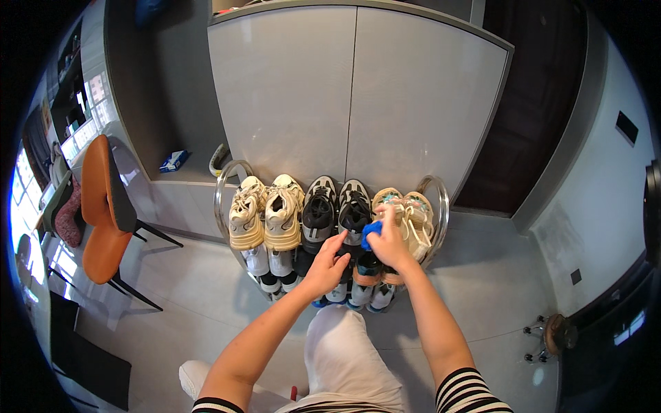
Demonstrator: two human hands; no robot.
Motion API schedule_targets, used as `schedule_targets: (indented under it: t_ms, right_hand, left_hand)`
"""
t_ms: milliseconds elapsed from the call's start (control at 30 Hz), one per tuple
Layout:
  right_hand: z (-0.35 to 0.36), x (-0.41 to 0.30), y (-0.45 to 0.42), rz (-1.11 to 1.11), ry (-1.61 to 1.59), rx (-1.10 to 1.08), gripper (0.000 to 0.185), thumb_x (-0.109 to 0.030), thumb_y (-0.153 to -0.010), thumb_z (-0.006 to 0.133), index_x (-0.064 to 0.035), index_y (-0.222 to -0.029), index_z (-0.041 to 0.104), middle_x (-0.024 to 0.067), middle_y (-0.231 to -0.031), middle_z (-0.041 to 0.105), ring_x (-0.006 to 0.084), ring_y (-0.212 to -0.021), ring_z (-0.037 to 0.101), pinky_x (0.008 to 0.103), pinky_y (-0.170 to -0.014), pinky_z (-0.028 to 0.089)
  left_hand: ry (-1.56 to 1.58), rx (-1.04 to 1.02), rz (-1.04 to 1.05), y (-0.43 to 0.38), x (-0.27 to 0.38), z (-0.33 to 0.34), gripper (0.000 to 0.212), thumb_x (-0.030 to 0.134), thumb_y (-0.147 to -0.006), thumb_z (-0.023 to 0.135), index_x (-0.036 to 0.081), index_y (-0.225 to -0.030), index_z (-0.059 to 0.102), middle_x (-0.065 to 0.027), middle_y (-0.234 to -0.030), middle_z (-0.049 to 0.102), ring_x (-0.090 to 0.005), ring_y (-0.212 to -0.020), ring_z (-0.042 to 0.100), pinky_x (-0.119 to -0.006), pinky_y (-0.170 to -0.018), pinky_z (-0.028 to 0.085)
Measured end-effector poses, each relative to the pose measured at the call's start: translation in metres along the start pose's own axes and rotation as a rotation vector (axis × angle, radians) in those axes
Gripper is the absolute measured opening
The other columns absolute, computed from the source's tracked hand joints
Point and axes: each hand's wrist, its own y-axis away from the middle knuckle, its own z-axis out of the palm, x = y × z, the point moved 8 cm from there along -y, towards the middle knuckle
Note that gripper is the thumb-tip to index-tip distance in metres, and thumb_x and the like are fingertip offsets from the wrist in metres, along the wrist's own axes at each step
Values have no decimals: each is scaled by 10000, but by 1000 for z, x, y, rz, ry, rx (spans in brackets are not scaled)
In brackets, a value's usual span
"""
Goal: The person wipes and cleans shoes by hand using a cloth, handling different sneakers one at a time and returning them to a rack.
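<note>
My right hand grips a bunched blue cloth beside the beige sandals at the right end of the rack's top row. Close to the heel of a black-and-grey sneaker is my left hand, fingers apart and holding nothing; whether it touches the shoe I cannot tell. Left of that sneaker stands its mate, then a pair of cream sneakers. Tubular metal ends frame the shoe rack. Lower tiers hold white shoes and orange-heeled shoes, partly covered by my hands.
Directly behind the rack rises a grey two-door cabinet. An orange chair stands on the left, near a low ledge with a blue tissue pack. At right are a dark door and a small wheeled stool.
</note>
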Motion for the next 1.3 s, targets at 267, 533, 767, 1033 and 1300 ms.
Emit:
schedule_targets:
  t_ms: [267,533,767,1033,1300]
  right_hand:
    - [8,-3,-72,15,157,4,273,-157,-1064,907,-11,-1289,860,219,-1266,827,484,-1191,827,554,-1074,665]
    - [9,-34,-95,430,612,-631,354,-252,-1002,857,-41,-1253,993,283,-1617,847,495,-1448,838,582,-1160,702]
    - [4,-46,-75,85,443,-467,487,-133,-1031,815,14,-1493,868,340,-1531,836,542,-1450,806,610,-1235,657]
    - [-11,-44,-58,-66,409,-210,236,-112,-1140,776,-94,-1332,914,146,-1316,919,440,-1313,833,565,-1149,645]
    - [22,-43,-50,115,785,-487,432,-87,-1020,836,-209,-1415,961,37,-1418,920,373,-1503,704,579,-1295,481]
  left_hand:
    - [-57,56,11,-15,13,-14,688,103,-1246,785,90,-1903,581,-170,-1784,616,-321,-1518,704,-444,-1225,650]
    - [-96,54,41,-23,58,-9,813,86,-1221,806,101,-1970,493,-184,-1861,577,-368,-1708,610,-496,-1395,547]
    - [-539,43,165,-36,69,-3,922,214,-1142,903,21,-1946,496,-303,-1954,504,-523,-1807,484,-630,-1501,395]
    - [-457,117,186,-27,72,9,942,258,-1093,960,-27,-1866,504,-298,-1886,535,-543,-1760,519,-615,-1476,426]
    - [-560,27,169,-24,52,9,1015,207,-1094,942,-21,-1940,431,-329,-1941,531,-536,-1837,479,-609,-1538,387]
